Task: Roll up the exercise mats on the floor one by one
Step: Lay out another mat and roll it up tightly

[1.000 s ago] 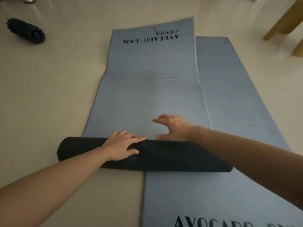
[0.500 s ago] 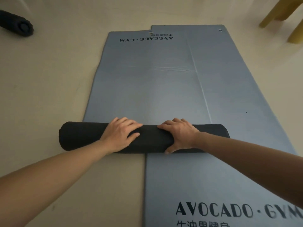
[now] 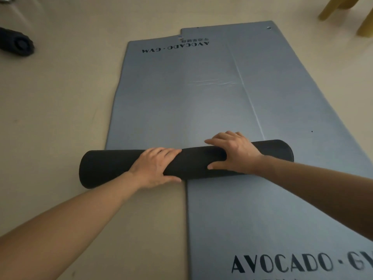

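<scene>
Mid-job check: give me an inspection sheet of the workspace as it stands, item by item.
Surface: beige floor.
Job's things: half-rolled mat, its black roll lying across its grey sheet and overlapping the flat mat; rolled mat far left, apart.
Clutter: nothing seen.
Grips: left hand and right hand both hold the roll, fingers over the top, thumbs on the near side.
Cables: nothing seen.
Surroundings: yellow furniture legs far right.

Exercise room: gym-branded mats, beige floor
</scene>
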{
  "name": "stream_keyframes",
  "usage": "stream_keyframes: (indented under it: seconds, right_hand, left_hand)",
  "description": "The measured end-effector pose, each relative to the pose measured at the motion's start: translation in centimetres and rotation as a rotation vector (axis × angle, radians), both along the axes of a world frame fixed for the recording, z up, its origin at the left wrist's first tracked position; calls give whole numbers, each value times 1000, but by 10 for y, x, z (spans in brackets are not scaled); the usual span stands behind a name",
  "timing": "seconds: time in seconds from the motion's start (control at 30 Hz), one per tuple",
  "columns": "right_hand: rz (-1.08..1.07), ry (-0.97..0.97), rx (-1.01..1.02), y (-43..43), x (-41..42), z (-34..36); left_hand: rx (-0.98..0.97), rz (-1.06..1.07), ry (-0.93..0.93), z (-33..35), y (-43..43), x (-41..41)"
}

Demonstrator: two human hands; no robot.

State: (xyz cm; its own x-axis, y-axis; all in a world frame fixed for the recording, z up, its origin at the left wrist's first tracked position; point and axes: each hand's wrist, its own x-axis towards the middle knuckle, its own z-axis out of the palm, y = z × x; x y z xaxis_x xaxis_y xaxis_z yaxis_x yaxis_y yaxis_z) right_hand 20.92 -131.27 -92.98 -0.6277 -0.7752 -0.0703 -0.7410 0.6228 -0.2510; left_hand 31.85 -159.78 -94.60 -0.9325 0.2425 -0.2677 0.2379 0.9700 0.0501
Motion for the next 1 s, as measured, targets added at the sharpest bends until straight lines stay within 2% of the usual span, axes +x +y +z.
stream_keyframes:
  seconds: [0.03,0.1,0.17,0.37,0.43,0.57,0.73,0.8,0.83,0.9,1.0]
  right_hand:
    - [42,105,-20,5,8,-5]
    - [103,262,85,13,19,-16]
    - [103,337,183,17,16,-22]
    - [139,272,119,10,-4,-1]
    - [142,190,142,11,-2,10]
    - [124,-105,250,23,13,28]
    - [187,-681,249,24,24,40]
    - [198,-802,271,22,25,37]
    - [198,-826,285,21,26,33]
    - [190,-840,301,19,24,27]
    - [179,-816,281,15,19,25]
  left_hand:
    - [24,22,-41,5,-1,-5]
    - [62,51,-98,12,-2,-16]
    - [90,63,-125,18,-2,-22]
    - [139,127,-130,33,-2,-19]
    - [183,143,-167,40,-1,-13]
    - [274,178,-348,43,3,4]
    - [670,345,-774,41,9,30]
    - [718,372,-852,35,10,40]
    - [706,366,-829,33,11,45]
    - [635,351,-659,31,13,55]
    - [462,209,-234,33,21,73]
